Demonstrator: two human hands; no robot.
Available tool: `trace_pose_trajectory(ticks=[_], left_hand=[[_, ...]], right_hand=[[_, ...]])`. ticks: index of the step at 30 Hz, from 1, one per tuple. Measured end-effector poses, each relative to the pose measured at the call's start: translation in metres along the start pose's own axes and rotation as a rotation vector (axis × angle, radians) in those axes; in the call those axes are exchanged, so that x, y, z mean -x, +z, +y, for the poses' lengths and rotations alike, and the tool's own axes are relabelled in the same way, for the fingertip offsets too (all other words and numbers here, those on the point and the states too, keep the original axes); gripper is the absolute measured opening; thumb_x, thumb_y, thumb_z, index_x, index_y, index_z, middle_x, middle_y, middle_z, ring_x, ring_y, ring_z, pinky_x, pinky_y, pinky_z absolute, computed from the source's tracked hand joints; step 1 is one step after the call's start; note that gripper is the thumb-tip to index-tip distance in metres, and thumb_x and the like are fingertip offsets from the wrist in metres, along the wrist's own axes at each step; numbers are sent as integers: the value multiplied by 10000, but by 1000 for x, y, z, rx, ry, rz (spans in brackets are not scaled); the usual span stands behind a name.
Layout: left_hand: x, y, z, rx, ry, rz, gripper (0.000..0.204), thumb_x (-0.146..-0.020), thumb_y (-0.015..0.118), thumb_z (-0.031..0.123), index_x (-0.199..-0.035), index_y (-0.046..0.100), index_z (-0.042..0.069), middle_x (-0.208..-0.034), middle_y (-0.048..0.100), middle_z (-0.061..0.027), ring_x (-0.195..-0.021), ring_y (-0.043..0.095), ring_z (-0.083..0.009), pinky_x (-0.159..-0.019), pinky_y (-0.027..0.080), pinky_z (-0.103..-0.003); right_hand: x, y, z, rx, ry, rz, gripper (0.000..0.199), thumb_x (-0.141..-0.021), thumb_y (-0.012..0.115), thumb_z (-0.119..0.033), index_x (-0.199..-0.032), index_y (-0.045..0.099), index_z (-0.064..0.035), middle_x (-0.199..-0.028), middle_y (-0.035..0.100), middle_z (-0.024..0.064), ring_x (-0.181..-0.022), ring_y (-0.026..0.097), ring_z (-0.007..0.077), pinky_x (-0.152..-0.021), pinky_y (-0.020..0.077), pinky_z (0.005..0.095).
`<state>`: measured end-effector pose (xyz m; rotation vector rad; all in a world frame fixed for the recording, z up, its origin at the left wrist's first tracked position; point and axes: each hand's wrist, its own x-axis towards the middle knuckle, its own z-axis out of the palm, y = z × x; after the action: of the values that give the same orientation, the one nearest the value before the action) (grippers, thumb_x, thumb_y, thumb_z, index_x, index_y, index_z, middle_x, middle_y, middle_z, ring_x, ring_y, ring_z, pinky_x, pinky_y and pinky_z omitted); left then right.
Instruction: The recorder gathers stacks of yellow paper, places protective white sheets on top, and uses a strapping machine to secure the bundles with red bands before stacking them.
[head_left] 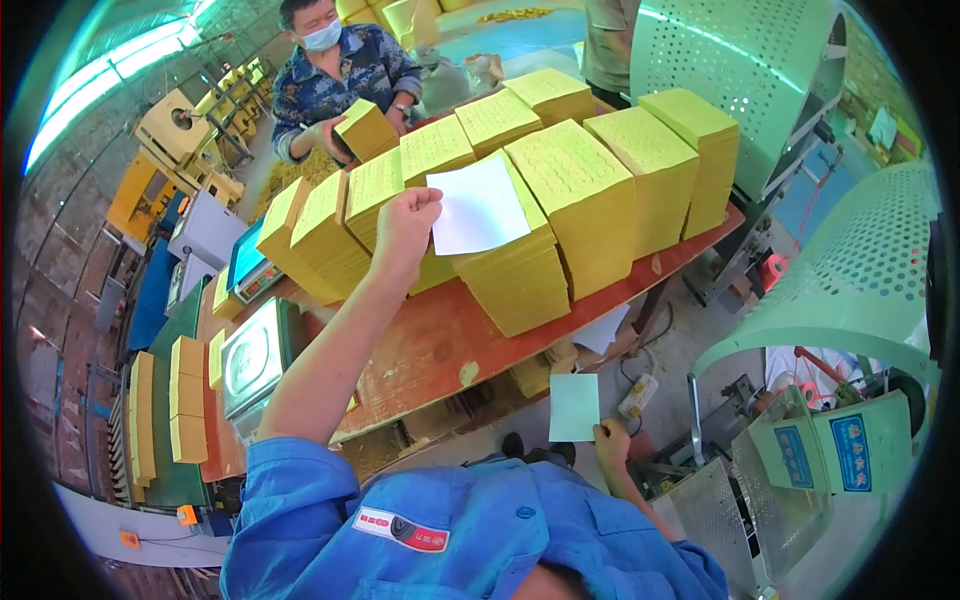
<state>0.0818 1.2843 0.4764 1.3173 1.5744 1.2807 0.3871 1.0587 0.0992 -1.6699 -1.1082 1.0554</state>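
Clamps a pale sheet (574, 407) by its lower-right corner in the right hand (611, 442), below centre; pinches a white sheet (482, 210) near its upper-left corner in the left hand (406, 228), over yellow stacks (512, 290), mid-frame. Likely light, flimsy; grip by edges. Probably allows freer movement below the worktop (430, 345) edge.

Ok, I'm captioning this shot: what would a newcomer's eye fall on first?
Probably the tall yellow stacks crowding the far side of the red-brown table. Next, the bright white sheet the left hand holds before them; lower down, the right hand holds a pale green sheet.
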Motion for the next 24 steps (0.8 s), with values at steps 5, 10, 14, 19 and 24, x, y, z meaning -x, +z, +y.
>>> trace_pose_trajectory(ticks=[5,10,14,19,24], left_hand=[[-6,11,-6,5,17,89,219,-863,576,26,-1064,615,-53,-889,632,-56,-774,564,-101,-669,453,-233],[-5,9,-7,38,56,150,211,-869,575,31,-1065,614,-38,-879,631,-60,-752,562,-102,-655,456,-238],[0,0,5,230,-51,134,192,-874,573,32,-1056,616,-14,-887,634,-55,-712,573,-95,-598,467,-238],[-1,16,7,238,8,175,196,-876,587,62,-1057,619,-4,-771,611,-8,-614,538,-53,-475,396,-215],[1,20,-3,-133,-27,178,272,-850,592,68,-1104,635,-19,-716,576,5,-607,494,-68,-529,401,-232]], right_hand=[[7,10,-13,-58,53,-102,113,-828,607,-57,-835,619,55,-651,613,95,-544,614,147,-489,487,288],[5,15,-8,-149,84,-140,112,-838,610,-54,-859,614,56,-660,616,106,-544,624,157,-492,490,294],[-1,11,2,-100,36,-133,106,-839,612,-49,-852,612,57,-668,618,107,-545,624,159,-485,487,285],[-6,9,6,-130,58,-152,93,-837,603,-32,-857,608,59,-679,623,110,-549,628,166,-499,499,287],[-9,10,7,-80,41,-149,93,-839,601,-35,-852,607,57,-678,623,107,-547,623,159,-509,496,292]])
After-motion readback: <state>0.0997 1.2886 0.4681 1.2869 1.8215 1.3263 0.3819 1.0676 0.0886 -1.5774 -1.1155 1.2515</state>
